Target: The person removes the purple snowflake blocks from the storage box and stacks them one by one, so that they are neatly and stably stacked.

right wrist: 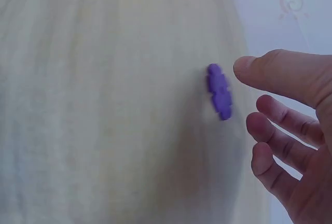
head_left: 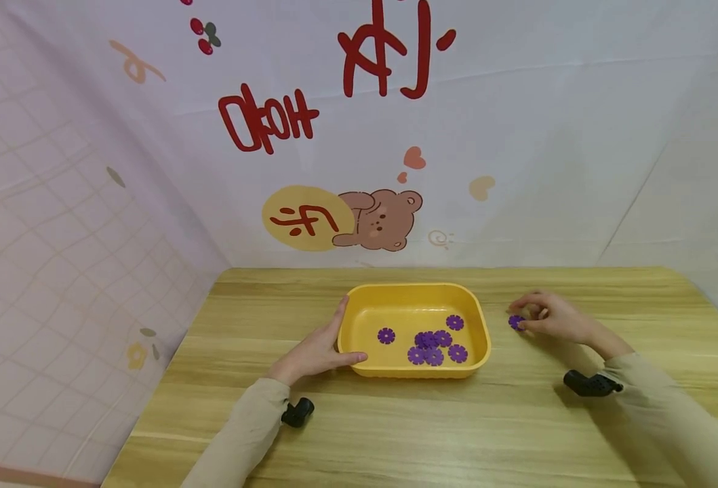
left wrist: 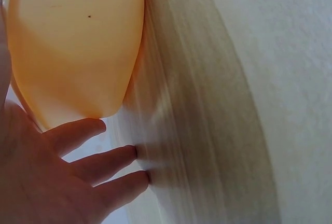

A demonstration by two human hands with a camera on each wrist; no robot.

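A shallow yellow plastic basin (head_left: 420, 373) stands on the table with several purple notched, flower-shaped discs (head_left: 434, 357) inside. My left hand (head_left: 318, 349) holds the basin's left end, thumb over the near rim and fingers along the outer side. In the left wrist view, three fingers (left wrist: 111, 162) extend below the basin's wall (left wrist: 78, 53). To the right of the basin, one more purple disc (head_left: 515, 323) lies on the table. Above it is my right hand (head_left: 556, 320). The right wrist view shows thumb and fingertips spread beside the purple disc (right wrist: 219, 92), apart from it.
The wood-patterned table (head_left: 456, 434) meets a pale printed cloth backdrop (head_left: 517, 135) behind and at the left. A black wrist camera (head_left: 297, 412) sits on the left sleeve, another black camera (head_left: 590, 384) on the right.
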